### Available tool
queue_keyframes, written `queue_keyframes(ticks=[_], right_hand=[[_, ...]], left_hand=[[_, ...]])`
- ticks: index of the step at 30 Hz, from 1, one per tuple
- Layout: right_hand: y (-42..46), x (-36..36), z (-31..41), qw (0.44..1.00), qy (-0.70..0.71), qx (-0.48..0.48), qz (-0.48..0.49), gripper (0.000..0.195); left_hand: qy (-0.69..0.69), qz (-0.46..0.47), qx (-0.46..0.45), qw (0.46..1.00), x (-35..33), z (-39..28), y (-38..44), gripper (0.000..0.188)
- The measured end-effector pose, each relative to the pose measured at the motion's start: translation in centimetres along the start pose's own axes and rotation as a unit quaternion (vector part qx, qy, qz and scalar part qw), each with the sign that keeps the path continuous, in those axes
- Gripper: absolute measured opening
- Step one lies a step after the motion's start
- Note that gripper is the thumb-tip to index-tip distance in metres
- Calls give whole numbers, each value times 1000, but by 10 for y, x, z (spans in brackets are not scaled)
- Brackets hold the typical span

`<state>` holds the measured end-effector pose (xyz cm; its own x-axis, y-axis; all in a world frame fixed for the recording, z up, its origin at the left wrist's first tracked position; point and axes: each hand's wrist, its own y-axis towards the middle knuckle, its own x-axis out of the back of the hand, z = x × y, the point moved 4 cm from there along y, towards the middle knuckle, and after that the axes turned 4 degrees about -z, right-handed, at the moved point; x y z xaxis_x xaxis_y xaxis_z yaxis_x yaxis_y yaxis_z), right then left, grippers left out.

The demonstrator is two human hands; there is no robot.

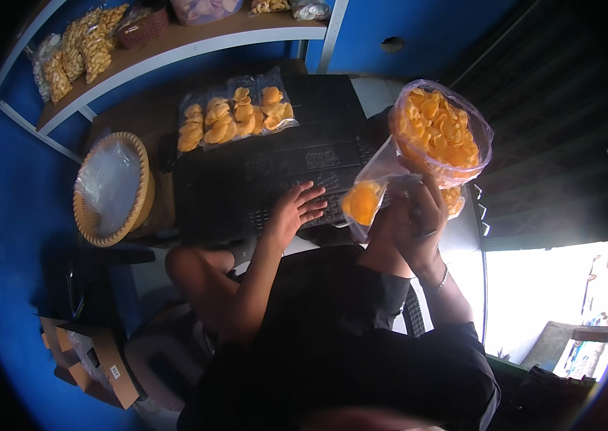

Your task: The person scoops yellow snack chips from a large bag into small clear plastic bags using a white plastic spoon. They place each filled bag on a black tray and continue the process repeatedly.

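Note:
My right hand [417, 207] grips the top of a clear plastic bag [363, 202] with orange crackers in its lower part. Just beyond that hand, a large lined container [484, 134] is heaped with orange crackers [436, 124]. My left hand [296, 210] is empty, its fingers spread over the near part of a black crate used as a table [223, 188]. Several clear bags of crackers [219, 121] lie side by side along the crate's far edge. Part of the right hand's grip is blurred and hidden by its own fingers.
On the left stands a wicker basket [145, 178] holding clear plastic bags [113, 183]. A shelf [201, 43] beyond the crate carries bagged snacks [86, 46] and a maroon basket [145, 28]. Opened cardboard boxes [113, 366] sit low at the left. A dark shutter [551, 178] stands right.

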<state>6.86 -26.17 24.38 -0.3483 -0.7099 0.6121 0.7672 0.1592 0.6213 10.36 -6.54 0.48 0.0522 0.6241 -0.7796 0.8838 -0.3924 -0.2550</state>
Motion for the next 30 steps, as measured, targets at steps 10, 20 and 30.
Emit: queue_keyframes(ticks=[10, 20, 30], right_hand=[[-7, -7, -7, 998, -6, -70, 1, 34], [-1, 2, 0, 998, -1, 43, 39, 19], [-6, 11, -13, 989, 66, -26, 127, 24]], left_hand=[[76, -25, 42, 996, -7, 15, 0, 68], [-44, 136, 57, 988, -43, 35, -9, 88], [-71, 84, -49, 993, -39, 8, -14, 57]])
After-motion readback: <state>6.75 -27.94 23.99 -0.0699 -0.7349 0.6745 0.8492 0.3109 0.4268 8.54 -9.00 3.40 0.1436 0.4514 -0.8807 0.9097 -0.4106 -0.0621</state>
